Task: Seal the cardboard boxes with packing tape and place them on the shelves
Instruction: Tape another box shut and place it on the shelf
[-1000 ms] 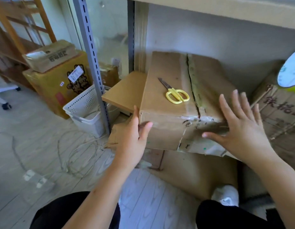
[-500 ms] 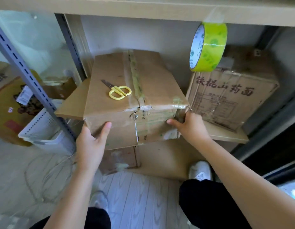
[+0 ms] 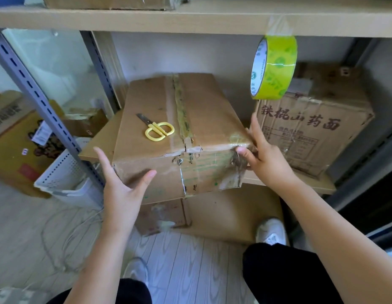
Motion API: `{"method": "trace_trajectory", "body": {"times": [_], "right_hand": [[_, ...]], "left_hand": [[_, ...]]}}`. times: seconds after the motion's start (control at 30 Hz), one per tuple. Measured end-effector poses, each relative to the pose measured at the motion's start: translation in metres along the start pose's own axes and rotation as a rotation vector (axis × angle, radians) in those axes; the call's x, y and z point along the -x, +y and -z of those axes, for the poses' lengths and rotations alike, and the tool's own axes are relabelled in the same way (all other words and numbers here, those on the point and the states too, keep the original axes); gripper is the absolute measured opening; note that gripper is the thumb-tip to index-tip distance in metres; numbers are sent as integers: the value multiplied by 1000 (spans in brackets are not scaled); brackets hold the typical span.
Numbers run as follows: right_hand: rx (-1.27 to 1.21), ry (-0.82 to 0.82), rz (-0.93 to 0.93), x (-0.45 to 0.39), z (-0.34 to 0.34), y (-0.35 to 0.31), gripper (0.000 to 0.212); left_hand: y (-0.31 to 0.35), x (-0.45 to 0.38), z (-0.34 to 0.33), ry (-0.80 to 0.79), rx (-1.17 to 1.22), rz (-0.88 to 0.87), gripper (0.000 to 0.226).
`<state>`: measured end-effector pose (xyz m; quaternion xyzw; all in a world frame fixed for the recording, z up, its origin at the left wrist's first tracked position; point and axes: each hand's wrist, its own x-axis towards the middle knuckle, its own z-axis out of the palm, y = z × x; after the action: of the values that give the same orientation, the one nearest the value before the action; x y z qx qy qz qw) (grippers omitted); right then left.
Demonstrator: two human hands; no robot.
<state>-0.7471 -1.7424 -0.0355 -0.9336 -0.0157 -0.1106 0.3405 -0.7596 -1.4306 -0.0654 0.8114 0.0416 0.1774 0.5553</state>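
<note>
A worn cardboard box with tape along its top seam sits on the lower shelf board, its front overhanging the edge. Yellow-handled scissors lie on its lid. My left hand is at the front left corner, fingers spread straight and thumb pressing the front face. My right hand is at the front right corner, fingers straight up along the side and thumb on the front. A green tape roll hangs by a strip from the upper shelf.
A second printed cardboard box stands on the same shelf, close to the right. A grey metal upright, a white perforated basket and a yellow carton are at left. Cable loops lie on the floor; another box sits under the shelf.
My right hand moved from the box's top to its right front corner, and its fingers now stretch up the side. My left hand stays at the left corner, thumb now on the front face.
</note>
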Motion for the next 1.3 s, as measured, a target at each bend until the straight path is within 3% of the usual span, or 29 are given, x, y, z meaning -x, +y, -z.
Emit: {"method": "trace_trajectory", "body": {"times": [0.1,0.17,0.33,0.53,0.7,0.73,0.8,0.83,0.9,0.97,1.07,1.17,1.23,1.3], "right_hand": [[104,67,164,-1,1,-1,57],[152,115,161,-2,-6,-1,51],[211,182,143,2,-18,-9,52],[201,-18,46,18,-15,-35,76],[317,-124,20,41,-21,-69,70],[397,-81,18,46,-17,-76,63],[453,212,-6,55,0,-85,38],[382,379,-66,57,13,-88,28],[119,664,-246,51,48,-86,31],[-192,745,-305,36,84,-84,35],[-589,522,-296,-3,125,-94,33],[-678,315,-293,-33,134,-103,29],[-719,295,-296,-41,131,-107,26],[-810,285,-297,-45,125,-107,22]], "left_hand": [[2,-5,-4,34,-112,-224,67],[-4,-8,-5,102,-153,-278,47],[-5,-11,-1,116,-284,-303,45],[20,-23,41,-210,-199,-49,46],[46,-40,63,-219,-643,44,45],[56,-39,63,-166,-731,-1,45],[89,-36,54,-55,-691,-179,37],[112,-34,45,-29,-604,-256,31],[154,-32,23,-24,-438,-309,18],[184,-33,1,-58,-311,-276,11],[215,-34,-35,-144,-160,-296,12],[228,-25,-68,-232,-63,-303,10],[219,-24,-75,-187,-66,-293,8],[191,-35,-69,-44,-250,-309,7]]}}
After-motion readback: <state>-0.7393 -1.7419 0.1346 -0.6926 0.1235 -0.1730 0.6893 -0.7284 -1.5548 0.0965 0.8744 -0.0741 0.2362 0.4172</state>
